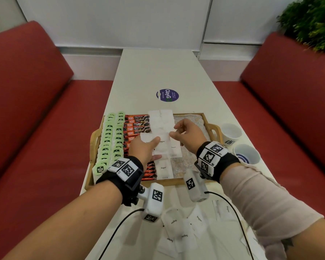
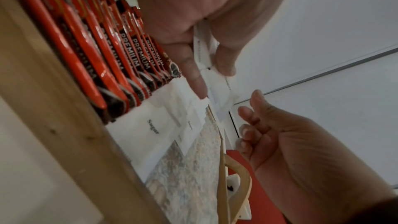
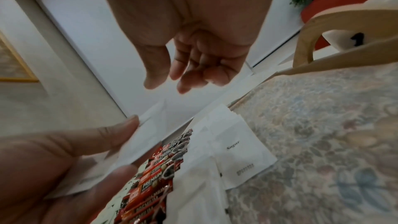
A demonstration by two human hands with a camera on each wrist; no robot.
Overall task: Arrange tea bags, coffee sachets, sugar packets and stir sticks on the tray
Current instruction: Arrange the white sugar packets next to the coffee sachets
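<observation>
**Sugar packets fed from the left hand to the tray's sugar column**

While the tray (image 1: 212,128) is being filled, a small sheaf of sugar packets (image 1: 163,145) is pinched between thumb and fingers of the left hand (image 1: 143,149), above the middle of the tray. The right hand (image 1: 189,134) hovers just beside it, at about two o'clock from the sheaf, its fingers loosely curled and holding nothing; thumb and forefinger are parted as if to take a packet. On the tray, tea bags (image 1: 111,139) lie at nine o'clock, coffee sachets (image 1: 137,126) next to them, and a column of laid sugar packets (image 1: 162,121) runs from twelve to six o'clock through the centre. The patterned liner (image 1: 191,119) at three o'clock is still bare. Loose packets (image 1: 178,231) remain on the table (image 1: 158,72) at six o'clock, and two cups (image 1: 231,132) stand at three o'clock. No stir sticks can be made out. The coming move is judged to depend on the held sheaf's long axis, which runs roughly crosswise, and on the right hand being the nearer to its free edge.
</observation>
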